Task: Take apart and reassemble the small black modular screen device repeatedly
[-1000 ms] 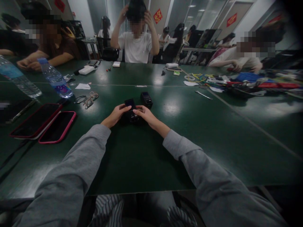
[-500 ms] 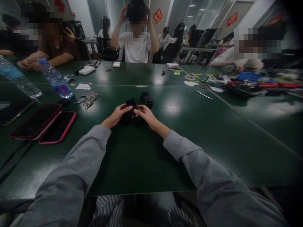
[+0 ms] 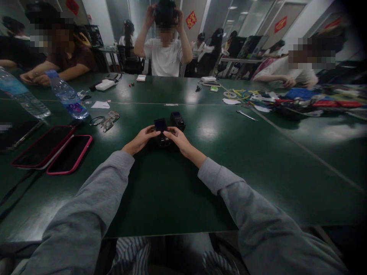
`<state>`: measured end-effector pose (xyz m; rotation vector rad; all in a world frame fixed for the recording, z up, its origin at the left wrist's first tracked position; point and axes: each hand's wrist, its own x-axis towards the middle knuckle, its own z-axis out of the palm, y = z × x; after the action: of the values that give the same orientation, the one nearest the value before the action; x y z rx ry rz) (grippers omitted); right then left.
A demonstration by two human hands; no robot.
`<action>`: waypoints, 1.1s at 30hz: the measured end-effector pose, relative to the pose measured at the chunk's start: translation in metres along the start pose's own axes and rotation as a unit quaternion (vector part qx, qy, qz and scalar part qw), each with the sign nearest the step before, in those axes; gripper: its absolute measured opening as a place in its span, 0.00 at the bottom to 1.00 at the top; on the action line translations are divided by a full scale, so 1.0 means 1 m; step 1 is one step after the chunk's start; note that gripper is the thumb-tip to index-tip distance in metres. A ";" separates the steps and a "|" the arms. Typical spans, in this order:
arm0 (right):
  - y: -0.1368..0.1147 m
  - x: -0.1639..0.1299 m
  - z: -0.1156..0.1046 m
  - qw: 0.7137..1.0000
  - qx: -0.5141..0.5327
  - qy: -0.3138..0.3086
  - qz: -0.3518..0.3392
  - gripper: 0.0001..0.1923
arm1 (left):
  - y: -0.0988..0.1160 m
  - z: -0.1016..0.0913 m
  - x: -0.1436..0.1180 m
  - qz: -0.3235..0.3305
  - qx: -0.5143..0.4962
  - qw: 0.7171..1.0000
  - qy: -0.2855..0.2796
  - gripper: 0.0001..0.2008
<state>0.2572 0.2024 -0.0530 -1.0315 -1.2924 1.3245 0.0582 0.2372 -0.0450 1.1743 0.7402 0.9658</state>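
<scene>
Small black device (image 3: 161, 131) partly behind fingers (image 3: 151, 133)

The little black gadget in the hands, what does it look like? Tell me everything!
The black gadget is small, dark and boxy, looking like plastic. A flat dark screen-like part tilts up at its far end. It sits low over the green table, between the left hand and right hand, whose fingers touch its sides. A similar black box lies just behind it.

Two small black devices (image 3: 161, 130) (image 3: 177, 119); two water bottles (image 3: 68, 95) (image 3: 21, 94); two phones in red cases (image 3: 70, 153) (image 3: 43, 146); one pair of glasses (image 3: 105, 120); two hands (image 3: 140, 139) (image 3: 179, 139).
</scene>
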 end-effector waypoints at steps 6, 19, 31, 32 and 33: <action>-0.004 -0.002 0.003 1.000 -0.007 -0.006 0.006 0.33 | 0.001 0.001 0.000 0.003 -0.006 1.000 -0.003 0.29; -0.002 -0.001 0.003 1.000 -0.010 -0.005 -0.002 0.32 | -0.009 -0.005 0.006 0.026 0.023 0.999 0.005 0.31; -0.001 -0.002 0.002 1.000 -0.025 -0.006 -0.006 0.32 | -0.009 -0.003 0.006 0.034 0.036 0.999 0.008 0.31; -0.001 -0.002 0.002 1.000 -0.027 -0.007 -0.006 0.32 | -0.009 -0.003 0.006 0.032 0.038 0.999 0.008 0.31; -0.001 -0.002 0.002 1.000 -0.029 -0.009 -0.006 0.32 | -0.010 -0.003 0.006 0.031 0.040 0.999 0.008 0.31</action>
<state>0.2552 0.1997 -0.0515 -1.0525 -1.3554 1.2955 0.0600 0.2433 -0.0553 1.2671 0.7639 1.0061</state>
